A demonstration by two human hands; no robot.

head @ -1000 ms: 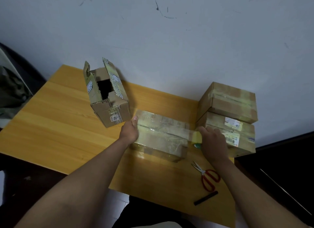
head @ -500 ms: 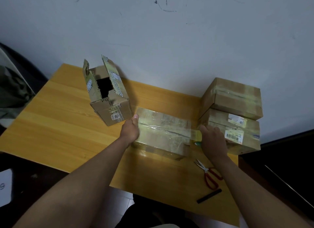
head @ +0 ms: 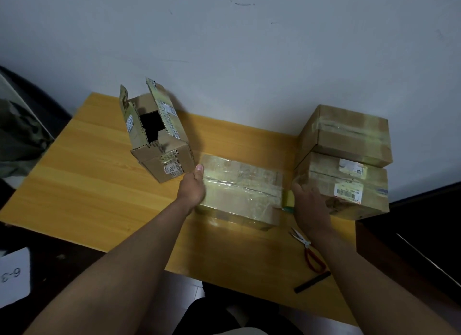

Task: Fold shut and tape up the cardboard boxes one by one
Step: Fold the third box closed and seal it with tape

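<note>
A flat cardboard box (head: 240,192) lies shut in the middle of the wooden table (head: 94,185), with clear tape running across its top. My left hand (head: 193,187) holds its left end, thumb up on the top edge. My right hand (head: 308,205) grips a tape roll (head: 289,198) at the box's right end; a strip of tape stretches from the roll over the box. The roll is mostly hidden behind my hand.
An open box (head: 159,140) with raised flaps stands at the back left. Two taped boxes (head: 346,160) are stacked at the right against the wall. Red-handled scissors (head: 310,253) and a black stick (head: 311,282) lie near the front right edge.
My hands stay where they were on the box and the roll. Only the camera has shifted a little.
</note>
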